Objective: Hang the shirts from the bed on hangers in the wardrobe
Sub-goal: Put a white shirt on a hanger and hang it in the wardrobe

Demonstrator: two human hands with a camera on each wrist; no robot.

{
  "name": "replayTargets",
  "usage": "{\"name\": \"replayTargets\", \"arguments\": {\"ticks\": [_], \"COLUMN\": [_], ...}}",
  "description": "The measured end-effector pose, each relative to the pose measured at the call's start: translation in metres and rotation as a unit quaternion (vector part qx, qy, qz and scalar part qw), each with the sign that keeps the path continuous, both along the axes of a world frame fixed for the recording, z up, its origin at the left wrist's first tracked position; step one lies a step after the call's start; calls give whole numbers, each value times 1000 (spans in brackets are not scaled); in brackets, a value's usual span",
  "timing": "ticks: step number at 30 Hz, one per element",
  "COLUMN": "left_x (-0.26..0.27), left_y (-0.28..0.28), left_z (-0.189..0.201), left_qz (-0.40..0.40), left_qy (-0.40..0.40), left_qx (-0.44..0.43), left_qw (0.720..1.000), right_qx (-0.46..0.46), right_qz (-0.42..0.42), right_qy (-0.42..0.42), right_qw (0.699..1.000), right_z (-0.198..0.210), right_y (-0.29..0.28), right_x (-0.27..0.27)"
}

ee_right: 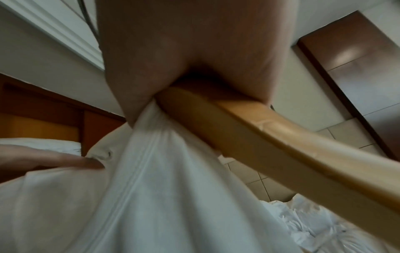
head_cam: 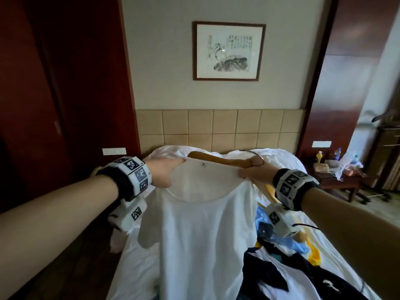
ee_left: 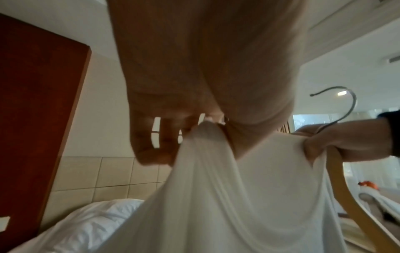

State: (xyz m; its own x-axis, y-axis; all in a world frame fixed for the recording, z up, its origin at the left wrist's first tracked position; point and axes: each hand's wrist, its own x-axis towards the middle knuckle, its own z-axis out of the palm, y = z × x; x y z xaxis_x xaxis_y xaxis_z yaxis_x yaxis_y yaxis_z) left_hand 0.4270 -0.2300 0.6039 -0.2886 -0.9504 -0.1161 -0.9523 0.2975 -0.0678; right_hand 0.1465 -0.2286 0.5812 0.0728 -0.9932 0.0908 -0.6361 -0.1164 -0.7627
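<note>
A white T-shirt hangs in the air above the bed, held by its neckline. My left hand pinches the left shoulder of the T-shirt. My right hand grips the right shoulder together with a wooden hanger that has a metal hook. The hanger lies behind the collar, and one arm runs back under my right wrist. In the right wrist view the fabric bunches against the wood.
A pile of dark, white and blue clothes lies on the bed's right side. Pillows sit against the tan padded headboard. A nightstand with bottles stands at the right. Red-brown wood panels flank the bed.
</note>
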Motion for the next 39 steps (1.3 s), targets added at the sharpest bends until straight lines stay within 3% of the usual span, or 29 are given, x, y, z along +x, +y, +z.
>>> {"name": "replayTargets", "arguments": {"ticks": [3,5,9,14,20,23,28,35,39], "left_x": [-9,-12,-32,-42,-41,-27,15,63,87], "left_y": [-6,-20,-7,-7,-6,-1,-6,-3,-6], "left_z": [11,10,24,23,36,48,61,37,29], "left_qz": [-6,-27,-5,22,8,-12,74,165,125], "left_qy": [74,102,134,139,189,262,350,179,150], "left_qx": [-55,-42,14,11,8,8,-76,-145,-103], "left_qw": [996,994,991,990,982,965,931,959,975], "right_qx": [-64,-117,-211,-237,-261,-242,-165,-81,-31], "right_qz": [-5,-23,-47,23,89,75,58,88,106], "right_qy": [-60,-142,-313,-474,-445,-386,-297,-266,-171], "right_qw": [996,983,925,848,852,887,939,956,979], "right_z": [10,20,49,82,76,50,-3,-21,-21], "right_y": [10,17,37,67,73,66,56,51,52], "right_x": [-10,-12,1,26,55,63,61,40,23]}}
